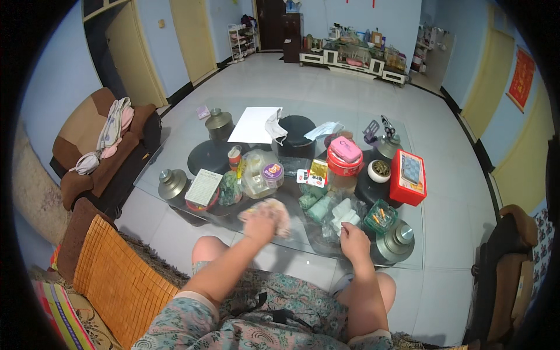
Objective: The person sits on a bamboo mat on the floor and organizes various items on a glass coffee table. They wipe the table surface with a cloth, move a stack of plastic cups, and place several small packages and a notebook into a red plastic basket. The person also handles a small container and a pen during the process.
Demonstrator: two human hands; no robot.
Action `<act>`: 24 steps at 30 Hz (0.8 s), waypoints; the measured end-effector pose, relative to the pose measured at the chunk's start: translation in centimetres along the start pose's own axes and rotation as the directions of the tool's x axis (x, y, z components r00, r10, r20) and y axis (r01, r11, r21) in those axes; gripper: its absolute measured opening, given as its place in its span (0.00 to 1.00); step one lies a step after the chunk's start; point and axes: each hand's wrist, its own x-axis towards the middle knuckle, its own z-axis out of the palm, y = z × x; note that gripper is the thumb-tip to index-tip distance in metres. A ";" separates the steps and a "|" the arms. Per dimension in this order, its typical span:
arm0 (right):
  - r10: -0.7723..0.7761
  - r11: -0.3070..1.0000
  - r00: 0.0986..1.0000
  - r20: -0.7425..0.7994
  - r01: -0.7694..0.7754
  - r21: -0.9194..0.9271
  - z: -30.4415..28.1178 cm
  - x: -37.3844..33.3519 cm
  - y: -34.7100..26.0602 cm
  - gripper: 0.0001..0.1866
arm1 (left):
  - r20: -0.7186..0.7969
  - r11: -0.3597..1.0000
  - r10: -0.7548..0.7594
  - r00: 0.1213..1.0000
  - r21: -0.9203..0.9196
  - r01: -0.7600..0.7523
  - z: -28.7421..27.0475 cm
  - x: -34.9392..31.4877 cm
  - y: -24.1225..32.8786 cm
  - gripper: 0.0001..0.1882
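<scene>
Glass table (175,169) clutter hems both hands: left hand (261,220) presses a cloth (279,213) (seemingly), right hand (353,239) curled loosely.

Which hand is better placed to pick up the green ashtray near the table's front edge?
Right. The right hand rests next to the green ashtray, while the left hand is pressed on a cloth farther away.

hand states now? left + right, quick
Left hand: pressed on a pinkish cloth on the glass table; grip blurred, cannot tell.
Right hand: fingers curled at a clear bag, touching it; whether it is gripped cannot be told.
</scene>
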 end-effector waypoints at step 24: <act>0.123 0.990 0.987 -0.104 -0.115 0.085 -2.7 -0.8 3.0 0.13 | -0.116 0.964 0.265 0.957 0.001 -0.266 -2.9 1.2 12.5 0.25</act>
